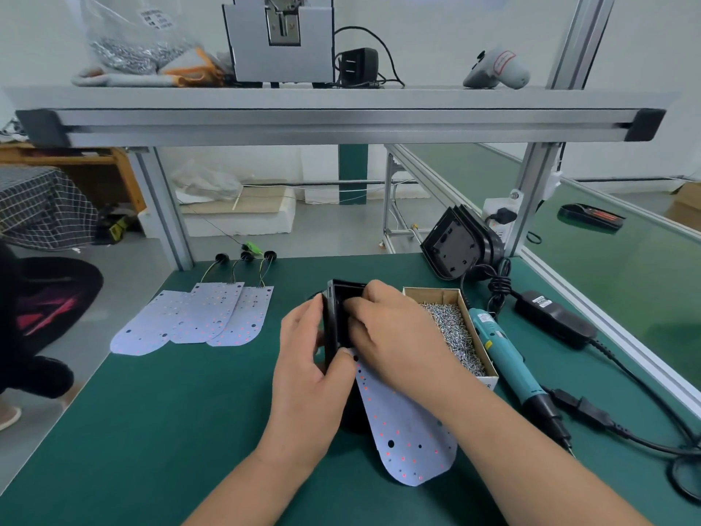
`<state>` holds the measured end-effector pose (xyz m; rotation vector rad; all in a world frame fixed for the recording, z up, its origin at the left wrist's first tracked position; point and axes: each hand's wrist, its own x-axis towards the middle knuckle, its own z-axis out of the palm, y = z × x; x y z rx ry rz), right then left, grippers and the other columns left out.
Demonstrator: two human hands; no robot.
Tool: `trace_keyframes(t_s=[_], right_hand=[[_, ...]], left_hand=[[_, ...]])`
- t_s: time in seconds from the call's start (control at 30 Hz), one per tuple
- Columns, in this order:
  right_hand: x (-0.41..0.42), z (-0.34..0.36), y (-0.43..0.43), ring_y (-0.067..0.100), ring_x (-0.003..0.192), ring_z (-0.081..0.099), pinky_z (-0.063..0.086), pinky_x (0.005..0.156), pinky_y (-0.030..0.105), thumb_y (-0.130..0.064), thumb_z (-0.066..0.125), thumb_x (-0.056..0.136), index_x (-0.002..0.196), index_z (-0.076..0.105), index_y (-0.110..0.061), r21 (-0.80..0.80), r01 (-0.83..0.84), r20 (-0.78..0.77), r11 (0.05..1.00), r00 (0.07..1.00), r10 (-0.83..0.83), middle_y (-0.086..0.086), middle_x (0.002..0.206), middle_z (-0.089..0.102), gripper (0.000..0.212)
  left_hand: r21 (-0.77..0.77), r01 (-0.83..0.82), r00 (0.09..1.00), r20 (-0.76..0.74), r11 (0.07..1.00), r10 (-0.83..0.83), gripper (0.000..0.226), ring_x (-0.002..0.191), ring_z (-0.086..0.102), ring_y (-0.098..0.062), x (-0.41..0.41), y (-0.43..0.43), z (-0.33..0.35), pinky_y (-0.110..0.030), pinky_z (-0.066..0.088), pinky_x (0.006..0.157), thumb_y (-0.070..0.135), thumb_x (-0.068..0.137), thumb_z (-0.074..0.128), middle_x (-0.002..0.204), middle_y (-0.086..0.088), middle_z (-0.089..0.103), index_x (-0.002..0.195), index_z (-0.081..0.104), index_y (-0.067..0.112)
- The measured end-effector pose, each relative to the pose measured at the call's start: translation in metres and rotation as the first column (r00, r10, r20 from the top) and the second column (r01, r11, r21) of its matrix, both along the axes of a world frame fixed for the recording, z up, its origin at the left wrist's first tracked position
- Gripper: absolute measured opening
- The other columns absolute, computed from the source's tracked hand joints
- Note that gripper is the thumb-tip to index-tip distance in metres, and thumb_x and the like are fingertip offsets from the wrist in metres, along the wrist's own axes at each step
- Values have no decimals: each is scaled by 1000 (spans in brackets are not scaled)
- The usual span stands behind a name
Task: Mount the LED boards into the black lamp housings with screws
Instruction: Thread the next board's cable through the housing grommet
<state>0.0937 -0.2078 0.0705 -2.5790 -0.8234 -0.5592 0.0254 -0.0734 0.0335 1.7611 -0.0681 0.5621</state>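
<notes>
Both bare forearms enter from the lower edge and converge at centre. The left hand (311, 358) grips the black lamp housing (337, 328) from its left side, with the thumb across the near edge and the fingers wrapped behind. The right hand (398, 332) lies palm-down over the housing, fingers curled into its opening. Their contact is hidden.
</notes>
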Motion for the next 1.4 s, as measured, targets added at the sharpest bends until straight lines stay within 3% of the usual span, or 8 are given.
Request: trace_keyframes(t_s=[0.27, 0.37, 0.47, 0.67, 0.8, 0.97, 1.2, 1.4], right_hand=[[-3, 4, -31, 8, 102, 60, 47, 90, 22, -20, 71, 94, 122, 71, -18, 389, -3, 16, 921, 1000, -4, -9, 112, 62, 28], [1, 11, -54, 9, 93, 60, 49, 83, 32, -46, 68, 94, 112, 65, -28, 205, 151, -78, 967, 987, -138, -16, 104, 60, 26], [10, 16, -76, 7, 88, 62, 51, 78, 33, -65, 61, 90, 101, 60, -34, -52, 223, -289, 973, 930, -229, -17, 95, 65, 33], [16, 10, -87, -5, 80, 63, 50, 76, 22, -51, 78, 85, 106, 71, -34, -70, 103, -561, 992, 819, -124, -17, 87, 72, 28], [18, 10, -91, -1, 66, 62, 50, 67, 21, -29, 85, 88, 100, 74, -28, 198, 73, -650, 978, 756, 75, -6, 85, 76, 16], [12, 8, -80, 10, 58, 61, 51, 58, 26, -15, 78, 92, 101, 68, -17, 220, 32, -671, 975, 730, 128, 3, 79, 75, 14], [14, 7, -66, 15, 46, 56, 46, 44, 29, 7, 66, 96, 103, 64, 3, 615, 191, -578, 765, 769, 273, 3, 59, 64, 9], [12, 3, -52, 17, 49, 60, 48, 43, 27, 5, 68, 96, 104, 64, -2, 687, 219, -546, 693, 784, 294, 3, 61, 64, 12]], left_hand=[[-143, -68, 980, -194, 987, 39, 63, 120, 65, -10, 2, -5, -5, -38, 52, 104, 13, 93, 52, 138, 10, 63, 134, 52, 62], [-182, -85, 966, -258, 980, 36, 57, 113, 68, -22, 4, -2, -8, -50, 55, 103, 11, 93, 48, 127, 2, 71, 137, 61, 44], [-219, -119, 959, -277, 968, 55, 54, 95, 71, -12, 6, -1, -7, -36, 56, 82, 7, 93, 47, 109, 11, 77, 119, 68, 49], [-278, -104, 962, -273, 955, 25, 42, 78, 61, -13, 13, 5, -15, -20, 52, 60, 7, 94, 44, 99, 4, 76, 116, 70, 31], [-316, -91, 963, -268, 944, 3, 42, 89, 66, -16, 15, 5, -20, -22, 54, 66, 8, 98, 47, 108, 7, 77, 122, 71, 33], [-384, -73, 970, -241, 920, -24, 38, 115, 69, -35, 17, 3, -23, -55, 56, 99, 10, 106, 47, 121, 0, 77, 128, 70, 32], [-354, -59, 988, -155, 933, 4, 36, 103, 71, -2, 12, -3, -12, -13, 54, 77, 28, 116, 40, 113, 15, 77, 113, 72, 45], [-336, -9, 986, -161, 942, -48, 25, 113, 70, -13, 12, -1, -16, -31, 57, 87, 46, 112, 50, 122, 10, 75, 126, 68, 36]])
